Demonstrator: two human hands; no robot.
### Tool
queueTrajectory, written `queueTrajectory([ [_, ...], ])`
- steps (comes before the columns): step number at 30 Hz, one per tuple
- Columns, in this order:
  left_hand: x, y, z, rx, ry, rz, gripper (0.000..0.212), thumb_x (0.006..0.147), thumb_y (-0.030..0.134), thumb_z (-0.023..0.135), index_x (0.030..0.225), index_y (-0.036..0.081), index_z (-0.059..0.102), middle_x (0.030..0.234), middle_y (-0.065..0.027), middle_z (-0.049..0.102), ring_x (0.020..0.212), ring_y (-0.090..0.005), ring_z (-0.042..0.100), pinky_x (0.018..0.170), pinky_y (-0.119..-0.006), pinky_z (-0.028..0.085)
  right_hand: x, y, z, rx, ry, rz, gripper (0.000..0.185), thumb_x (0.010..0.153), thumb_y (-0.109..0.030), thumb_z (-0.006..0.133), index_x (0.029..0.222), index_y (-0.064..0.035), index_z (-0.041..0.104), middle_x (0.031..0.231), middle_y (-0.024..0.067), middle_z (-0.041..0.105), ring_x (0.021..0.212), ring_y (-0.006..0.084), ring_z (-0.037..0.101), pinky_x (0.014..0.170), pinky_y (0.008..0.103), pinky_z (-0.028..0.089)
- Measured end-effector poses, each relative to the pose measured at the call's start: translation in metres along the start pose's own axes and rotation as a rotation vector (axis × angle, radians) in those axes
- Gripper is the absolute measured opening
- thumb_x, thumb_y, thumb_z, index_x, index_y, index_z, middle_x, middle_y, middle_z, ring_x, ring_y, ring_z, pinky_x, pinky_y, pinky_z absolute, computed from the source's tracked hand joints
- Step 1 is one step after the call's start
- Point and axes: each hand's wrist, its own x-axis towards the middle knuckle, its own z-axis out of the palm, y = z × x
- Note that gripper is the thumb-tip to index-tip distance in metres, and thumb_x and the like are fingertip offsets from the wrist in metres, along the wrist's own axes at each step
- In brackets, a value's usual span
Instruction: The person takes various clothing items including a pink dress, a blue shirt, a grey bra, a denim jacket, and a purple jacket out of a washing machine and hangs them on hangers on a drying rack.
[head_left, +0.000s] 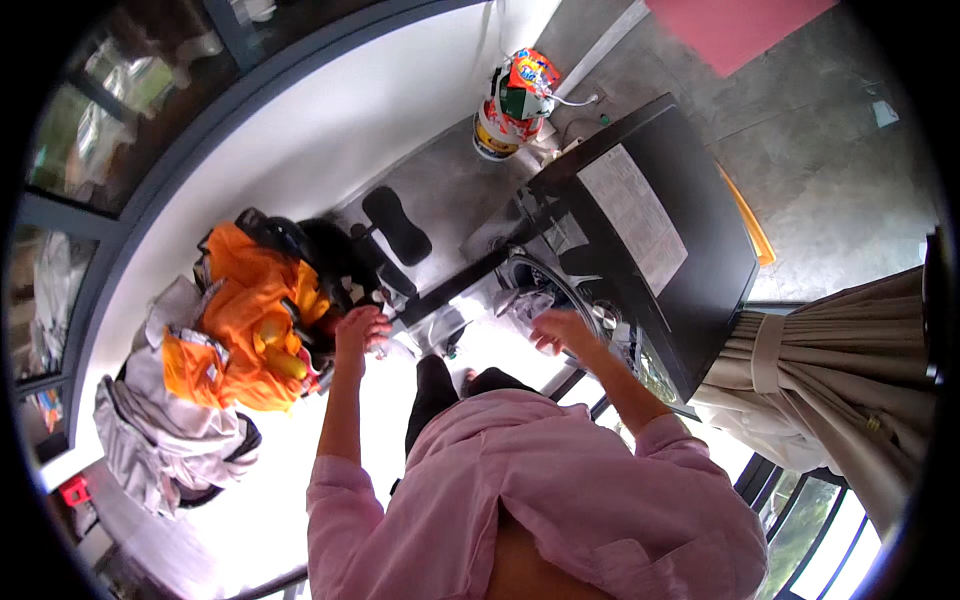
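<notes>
My left hand (364, 328) is raised beside a heap of clothes, its fingers loosely bent, and I see nothing in it. Orange garments (247, 300) lie on top of that heap, with grey clothes (180, 420) lower down. My right hand (561, 330) hovers in front of the round opening of a dark front-loading washing machine (705, 195), fingers bent and apart. Grey cloth (525, 304) hangs at the mouth of the opening, close to my right fingers. Darker laundry (536, 274) shows inside the drum. A dark-edged panel (454, 289), perhaps the machine's door, juts out between my hands.
A black padded piece (397, 225) of a chair or exercise seat stands beyond the heap. Against the wall, a bucket (495, 135) carries detergent packs (532, 71). A printed sheet (634, 214) is on the washer. Tied curtains (817, 360) hang at right.
</notes>
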Motion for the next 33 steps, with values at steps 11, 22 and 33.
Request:
queueTrajectory([
  [11,-0.071,-0.146,-0.003,0.225,0.187,-0.106,0.024,0.078,0.025,0.049,0.086,0.002,0.055,0.071,-0.0096,0.059,0.057,-0.0168,0.057,0.050,-0.026,0.045,-0.006,0.212,0.015,-0.091,-0.039,0.372,0.026,0.077,-0.025,0.051,0.092,-0.0033,0.056,0.076,0.0084,0.061,0.059,0.0169,0.060,0.042,0.0266,0.043],
  [22,-0.169,-0.273,-0.011,0.413,0.061,-0.717,0.021,0.078,0.023,0.050,0.084,0.004,0.057,0.072,-0.0074,0.060,0.060,-0.0161,0.058,0.051,-0.029,0.047,0.060,0.296,-0.004,0.130,0.185,0.534,0.021,0.076,-0.024,0.052,0.090,-0.0088,0.055,0.076,0.0061,0.062,0.059,0.0152,0.060,0.043,0.0285,0.042],
  [33,-0.165,-0.309,-0.090,0.438,0.381,-0.800,0.017,0.077,0.017,0.051,0.083,0.003,0.057,0.067,-0.0069,0.059,0.054,-0.0139,0.056,0.047,-0.024,0.044,0.225,0.228,-0.074,0.416,1.099,0.102,0.025,0.079,-0.035,0.053,0.082,-0.0102,0.051,0.060,0.0040,0.054,0.039,0.0137,0.047,0.029,0.0231,0.030],
])
